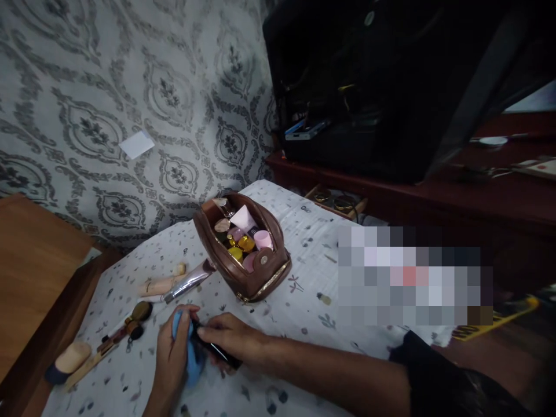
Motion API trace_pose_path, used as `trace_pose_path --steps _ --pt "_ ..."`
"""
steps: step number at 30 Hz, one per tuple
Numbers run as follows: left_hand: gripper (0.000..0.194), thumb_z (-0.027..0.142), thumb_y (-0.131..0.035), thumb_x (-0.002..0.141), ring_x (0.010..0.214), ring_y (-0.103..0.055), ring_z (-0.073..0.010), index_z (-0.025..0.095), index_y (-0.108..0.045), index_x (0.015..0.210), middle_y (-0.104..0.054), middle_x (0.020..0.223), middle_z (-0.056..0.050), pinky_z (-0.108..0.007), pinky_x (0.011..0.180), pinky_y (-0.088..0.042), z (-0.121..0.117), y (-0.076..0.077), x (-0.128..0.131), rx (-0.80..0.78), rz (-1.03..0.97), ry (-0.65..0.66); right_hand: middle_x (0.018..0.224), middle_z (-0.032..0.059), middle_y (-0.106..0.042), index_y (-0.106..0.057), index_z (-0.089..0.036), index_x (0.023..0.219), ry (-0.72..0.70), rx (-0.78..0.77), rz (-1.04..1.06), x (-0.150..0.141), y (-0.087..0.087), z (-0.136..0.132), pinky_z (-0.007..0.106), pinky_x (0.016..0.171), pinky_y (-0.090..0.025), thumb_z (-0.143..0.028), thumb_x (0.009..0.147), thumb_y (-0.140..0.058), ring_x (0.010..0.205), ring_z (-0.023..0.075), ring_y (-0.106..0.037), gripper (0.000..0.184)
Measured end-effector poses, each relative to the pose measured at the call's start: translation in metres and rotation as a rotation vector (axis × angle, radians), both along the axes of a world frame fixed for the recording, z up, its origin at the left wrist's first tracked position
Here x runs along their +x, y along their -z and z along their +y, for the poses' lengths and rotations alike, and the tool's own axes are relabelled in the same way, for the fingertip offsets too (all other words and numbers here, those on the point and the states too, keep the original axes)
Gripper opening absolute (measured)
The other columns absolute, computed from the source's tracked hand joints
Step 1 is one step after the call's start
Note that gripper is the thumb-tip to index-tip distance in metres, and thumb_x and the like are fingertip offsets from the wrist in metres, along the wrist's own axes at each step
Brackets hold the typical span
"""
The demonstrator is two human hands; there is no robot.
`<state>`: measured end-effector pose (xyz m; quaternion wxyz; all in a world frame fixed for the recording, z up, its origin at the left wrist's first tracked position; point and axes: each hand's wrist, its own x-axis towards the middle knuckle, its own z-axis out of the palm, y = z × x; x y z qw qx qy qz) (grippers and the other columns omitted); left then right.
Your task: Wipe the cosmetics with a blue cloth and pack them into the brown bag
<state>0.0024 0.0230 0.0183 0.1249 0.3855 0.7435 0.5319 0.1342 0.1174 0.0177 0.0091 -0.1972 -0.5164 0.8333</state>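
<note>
My left hand [171, 341] is closed on a blue cloth [194, 366], which hangs down below the fingers. In my right hand [232, 335] is a glossy black, slim object [225, 354], perhaps a cosmetic tube or case; its kind does not show clearly. Its upper end meets the blue cloth between my two hands. Just beyond them stands a brown cosmetic bag [264, 282], unzipped, with jars, a pink-lidded pot [263, 240] and a white tube [244, 218] inside. A silver tube [189, 282] lies beside the bag, left of it.
Makeup brushes [142, 311], small bottles and a rounded beige item [73, 355] lie at the left on the patterned white sheet [304, 347]. A wooden board [39, 266] borders the left. Behind at right stands a large black screen [369, 104] on a dark red cabinet. A blurred patch covers the right.
</note>
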Motion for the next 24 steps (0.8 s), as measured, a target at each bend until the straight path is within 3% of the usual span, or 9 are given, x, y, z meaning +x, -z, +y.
trace_pose_path --steps 4,8,11,14,16,18,21,24 --pt "0.048 0.062 -0.052 0.086 0.072 -0.056 -0.0187 0.017 -0.067 0.096 -0.058 0.073 -0.001 -0.026 0.065 -0.045 -0.001 0.0 -0.007 -0.097 0.156 0.026 0.049 -0.0073 -0.051 -0.049 -0.018 0.069 -0.066 0.082 0.021 0.005 -0.004 0.004 0.019 0.039 -0.035 -0.021 0.087 -0.051 0.035 0.0068 -0.041 0.018" --pt "0.047 0.062 -0.051 0.086 0.069 -0.054 -0.0191 0.018 -0.066 0.093 -0.056 0.069 0.0 -0.026 0.065 -0.044 0.002 -0.001 -0.009 -0.155 0.22 0.05 0.05 -0.0068 -0.05 -0.051 -0.018 0.065 -0.002 0.363 0.015 0.011 -0.002 0.001 0.019 0.043 -0.036 -0.018 0.08 -0.054 0.038 0.0079 -0.045 0.016" --pt "0.043 0.06 -0.051 0.087 0.069 -0.054 -0.0186 0.019 -0.064 0.089 -0.056 0.069 0.0 -0.026 0.068 -0.043 0.003 0.003 -0.011 -0.166 0.23 0.048 0.055 -0.0035 -0.057 -0.062 -0.015 0.071 0.033 0.519 -0.02 0.014 -0.003 -0.002 0.02 0.048 -0.041 -0.022 0.079 -0.056 0.044 0.0102 -0.052 0.012" --pt "0.042 0.06 -0.052 0.087 0.07 -0.055 -0.0183 0.019 -0.062 0.085 -0.057 0.07 0.0 -0.026 0.068 -0.044 0.003 0.007 -0.012 -0.147 0.234 0.022 0.079 0.0078 -0.073 -0.072 -0.013 0.089 0.033 0.755 -0.045 0.016 -0.006 -0.002 0.028 0.068 -0.05 -0.028 0.08 -0.061 0.073 0.0221 -0.069 0.021" --pt "0.045 0.063 -0.052 0.085 0.068 -0.054 -0.0178 0.019 -0.062 0.085 -0.056 0.069 0.0 -0.025 0.065 -0.044 0.003 0.007 -0.01 -0.14 0.229 -0.008 0.099 0.015 -0.074 -0.072 -0.012 0.103 0.009 0.904 -0.077 0.017 -0.009 -0.002 0.035 0.08 -0.051 -0.032 0.081 -0.062 0.093 0.0308 -0.07 0.032" --pt "0.049 0.066 -0.053 0.083 0.065 -0.053 -0.0173 0.018 -0.063 0.086 -0.056 0.067 0.0 -0.025 0.061 -0.044 0.004 0.005 -0.007 -0.146 0.219 -0.041 0.106 0.0181 -0.073 -0.069 -0.011 0.113 -0.024 1.007 -0.107 0.019 -0.011 -0.002 0.04 0.083 -0.051 -0.035 0.084 -0.06 0.099 0.0343 -0.069 0.039" --pt "0.051 0.069 -0.053 0.08 0.063 -0.054 -0.0172 0.018 -0.063 0.085 -0.056 0.067 0.0 -0.025 0.06 -0.044 0.005 0.002 -0.002 -0.152 0.211 -0.073 0.105 0.018 -0.073 -0.067 -0.012 0.115 -0.044 1.084 -0.111 0.021 -0.013 -0.001 0.04 0.081 -0.051 -0.035 0.086 -0.057 0.097 0.034 -0.069 0.038" --pt "0.051 0.069 -0.051 0.081 0.063 -0.054 -0.0169 0.019 -0.063 0.085 -0.057 0.066 0.001 -0.026 0.062 -0.045 0.006 -0.002 0.002 -0.152 0.223 -0.083 0.103 0.0179 -0.073 -0.066 -0.012 0.113 -0.036 1.066 -0.09 0.023 -0.014 0.0 0.04 0.079 -0.051 -0.037 0.085 -0.059 0.095 0.0345 -0.069 0.038"
